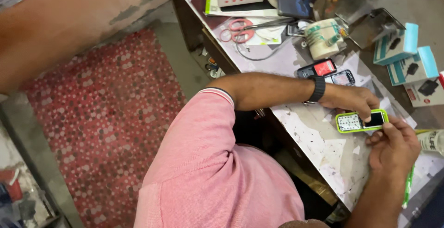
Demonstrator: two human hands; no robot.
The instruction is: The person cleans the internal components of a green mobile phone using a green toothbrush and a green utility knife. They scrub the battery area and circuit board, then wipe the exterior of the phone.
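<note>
A small lime-green keypad phone (361, 121) lies flat on the worn white desk (319, 140), pinched between both hands. The left hand's (352, 99) fingers curl onto its top edge; the right hand's (393, 147) fingers close narrowly on its lower edge.

Small phone (361, 121): lime-green plastic shell, smooth and slightly glossy; dark glass-like screen, shiny; pale matt keypad.

Bench (319, 140): light covering, worn and scuffed, chipped in patches, rough-looking, dull.

Wristwatch (318, 88): black strap, matt, rubbery look.

Shirt (208, 172): pink cloth, soft, matt, with a ribbed sleeve edge.

Scissors (240, 28): pink plastic handles, smooth; blades bare metal with a dull shine.

Tape roll (323, 37): off-white, papery, matt.

Small boxes (407, 54): card, white and teal, faint sheen.

Metal plates (365, 11): grey, reflective, smudged.

Floor mat (106, 117): red with pale speckles, pebbly, coarse texture.

Wall (69, 20): paint flaking, rough.
</note>
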